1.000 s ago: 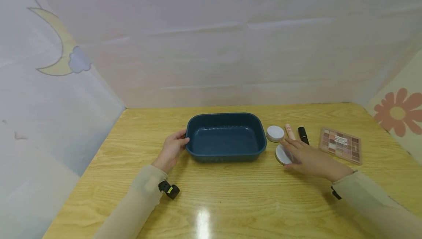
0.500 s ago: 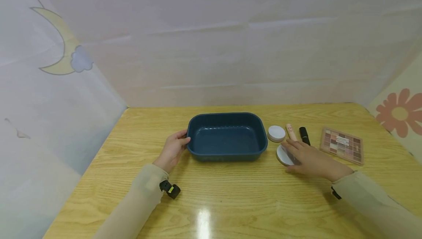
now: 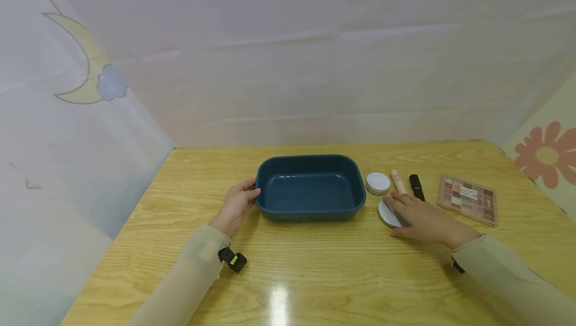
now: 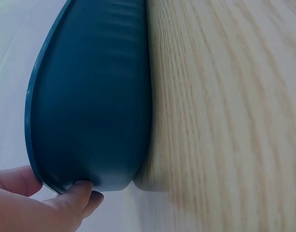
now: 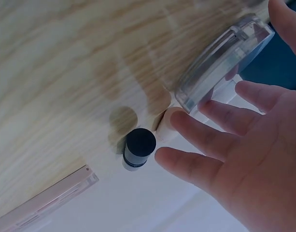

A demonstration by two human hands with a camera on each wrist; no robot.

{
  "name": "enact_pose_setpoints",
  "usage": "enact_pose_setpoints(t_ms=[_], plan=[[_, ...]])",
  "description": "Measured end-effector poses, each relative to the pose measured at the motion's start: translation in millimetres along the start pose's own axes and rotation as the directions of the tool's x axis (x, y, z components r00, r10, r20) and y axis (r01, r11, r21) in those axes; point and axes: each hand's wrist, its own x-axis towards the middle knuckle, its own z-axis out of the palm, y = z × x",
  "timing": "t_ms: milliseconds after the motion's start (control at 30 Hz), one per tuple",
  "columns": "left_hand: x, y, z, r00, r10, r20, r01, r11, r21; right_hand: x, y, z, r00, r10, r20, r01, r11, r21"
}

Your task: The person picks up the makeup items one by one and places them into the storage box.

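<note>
My left hand [image 3: 235, 206] grips the left end of a dark blue rectangular plastic basin [image 3: 310, 216]. In the left wrist view the fingers [image 4: 73, 198] and thumb pinch its rim. My right hand [image 3: 425, 220] is at a round, white-topped compact [image 3: 388, 213] lying on the table, right of the basin. The right wrist view shows the compact's clear side [image 5: 220, 63], with nearly straight fingers [image 5: 201, 133] beside it and the thumb apart. Whether the fingertips press on it is hard to tell.
Behind the compact lie a second round white case [image 3: 377, 183], a pale pink tube [image 3: 398, 182] and a black tube [image 3: 416, 187]. An eyeshadow palette [image 3: 468, 199] lies farther right on the wooden table [image 3: 315, 271]. Printed cloth [image 3: 288, 66] hangs around the back.
The head view has shifted very slightly. Both hands, the basin and the compact stay essentially where they were.
</note>
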Motion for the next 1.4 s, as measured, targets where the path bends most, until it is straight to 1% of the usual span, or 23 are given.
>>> enact_pose_setpoints(t_ms=[167, 467, 700, 900, 1100, 1267, 1400], plan=[[0.3, -1.5, -0.5, 1.0, -0.009, -0.001, 0.009, 1.0, -0.002, 0.9, 0.3, 1.2, 1.0, 0.005, 0.007, -0.005, 1.0, 0.018], [0.8, -2.3, -1.2, 1.0, 0.001, 0.015, -0.001, 1.0, 0.012, 1.7, -0.1, 1.4, 1.0, 0.02, 0.015, -0.021, 0.998, 0.056], [0.5, -2.8, -1.1, 1.0, 0.003, 0.023, -0.003, 1.0, -0.001, 2.4, -1.0, 1.0, 1.0, 0.022, 0.003, -0.022, 0.999, 0.048], [-0.3, -1.7, -0.9, 1.0, -0.013, 0.015, 0.013, 1.0, 0.005, 3.4, -2.5, 0.5, 0.999, 0.046, 0.012, -0.047, 0.997, 0.057], [-0.4, -2.2, -0.5, 1.0, -0.03, 0.008, 0.03, 1.0, 0.003, 5.1, -3.0, 1.7, 0.999, 0.042, -0.009, -0.041, 0.998, 0.05], [-0.2, -2.5, -1.0, 1.0, -0.021, 0.02, 0.021, 1.0, 0.0, 7.2, -2.4, 2.0, 0.999, 0.037, -0.032, -0.035, 0.998, 0.061], [-0.2, -1.4, -0.9, 0.999, -0.026, 0.02, 0.026, 1.0, 0.0, 8.2, -1.9, 1.8, 0.999, 0.035, -0.037, -0.032, 0.996, 0.08]])
